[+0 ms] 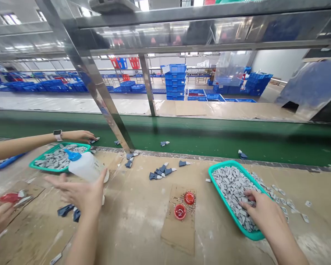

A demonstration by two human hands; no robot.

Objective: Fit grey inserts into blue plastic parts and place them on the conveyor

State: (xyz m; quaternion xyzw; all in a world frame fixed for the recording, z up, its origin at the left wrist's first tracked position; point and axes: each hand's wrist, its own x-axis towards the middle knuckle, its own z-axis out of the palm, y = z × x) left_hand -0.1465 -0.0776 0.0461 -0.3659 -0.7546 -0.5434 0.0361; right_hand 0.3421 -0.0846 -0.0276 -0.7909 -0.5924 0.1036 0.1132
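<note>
My left hand (pixel 84 193) is spread, palm sideways, in front of a white squeeze bottle (pixel 85 165) with a blue cap; the fingers do not visibly wrap round it. Dark blue clip-like pieces (pixel 66 210) lie just beside that wrist. On the right, my right hand (pixel 257 208) reaches into a green tray (pixel 223 164) heaped with small grey plastic parts (pixel 230 182). Its thumb and forefinger are apart and touch the heap; the other fingertips are partly hidden. Between my hands, two small red cups (pixel 180 212) sit on a cardboard piece (pixel 179 235) strewn with tiny bits.
A co-worker's watch-wearing arm (pixel 30 143) reaches over another green tray (pixel 51 170) at left; their other hand (pixel 0 221) is near a red piece. Dark blue pieces (pixel 161 171) lie mid-table. Beyond runs a green conveyor belt (pixel 198 138), with a metal post (pixel 105 99) at its edge.
</note>
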